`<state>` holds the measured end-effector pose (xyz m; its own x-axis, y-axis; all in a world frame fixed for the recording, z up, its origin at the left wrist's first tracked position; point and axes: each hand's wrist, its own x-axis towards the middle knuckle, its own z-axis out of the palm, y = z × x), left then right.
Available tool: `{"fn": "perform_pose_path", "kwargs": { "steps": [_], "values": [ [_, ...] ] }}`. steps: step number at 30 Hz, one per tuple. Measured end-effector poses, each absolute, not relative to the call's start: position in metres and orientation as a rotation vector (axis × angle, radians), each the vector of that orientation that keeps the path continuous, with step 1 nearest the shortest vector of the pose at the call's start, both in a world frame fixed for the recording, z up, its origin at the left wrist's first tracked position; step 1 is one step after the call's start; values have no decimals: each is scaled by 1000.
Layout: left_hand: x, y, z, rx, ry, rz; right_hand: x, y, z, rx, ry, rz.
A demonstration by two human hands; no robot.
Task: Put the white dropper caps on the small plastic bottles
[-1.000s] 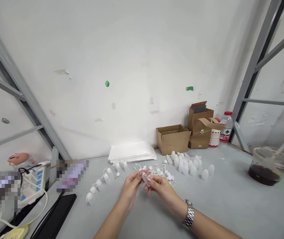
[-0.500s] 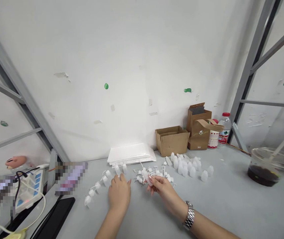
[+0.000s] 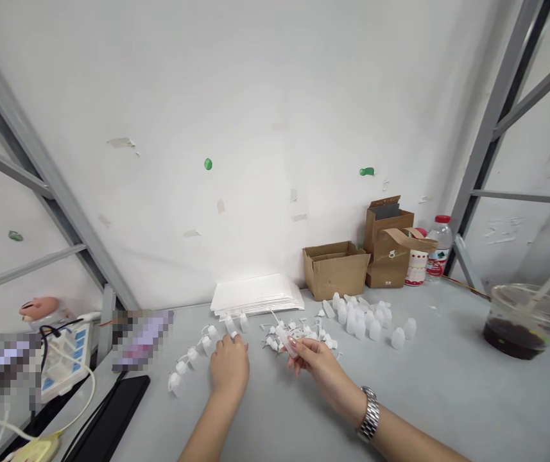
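My left hand point(image 3: 230, 367) is closed with its fingertips bent down around a small white-capped bottle point(image 3: 234, 335), mostly hidden by the fingers. A curved row of similar capped bottles point(image 3: 192, 356) stands beside and beyond this hand. Between the thumb and fingers of my right hand point(image 3: 317, 362) is a small translucent squeeze bottle point(image 3: 285, 339), tilted to the left, with a thin white strip at its upper end. Just behind that hand lies a loose pile of small white caps point(image 3: 310, 330). To the pile's right are several uncapped translucent bottles point(image 3: 360, 324), most upright.
A stack of white sheets point(image 3: 258, 295), a cardboard box point(image 3: 336, 273), a brown paper bag point(image 3: 387, 256) and a water bottle point(image 3: 439, 250) line the wall. A drink cup point(image 3: 515, 330) stands at right. A power strip point(image 3: 65, 359), cables and a black bar point(image 3: 111, 417) occupy the left.
The thumb of my left hand has drawn in closer to its fingers. My right hand keeps hold of its bottle almost in place. The view has shifted slightly.
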<state>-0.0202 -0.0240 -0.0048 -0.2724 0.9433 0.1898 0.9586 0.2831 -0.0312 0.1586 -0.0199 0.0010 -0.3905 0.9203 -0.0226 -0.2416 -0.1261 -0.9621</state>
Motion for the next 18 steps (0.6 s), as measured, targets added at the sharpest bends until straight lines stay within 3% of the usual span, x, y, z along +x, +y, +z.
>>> {"fn": "perform_pose_path", "kwargs": {
  "steps": [18],
  "values": [
    [-27,-19,-6,-1819,-2329,-210,159,-21,3,-859,-1254,1671]
  ]
}}
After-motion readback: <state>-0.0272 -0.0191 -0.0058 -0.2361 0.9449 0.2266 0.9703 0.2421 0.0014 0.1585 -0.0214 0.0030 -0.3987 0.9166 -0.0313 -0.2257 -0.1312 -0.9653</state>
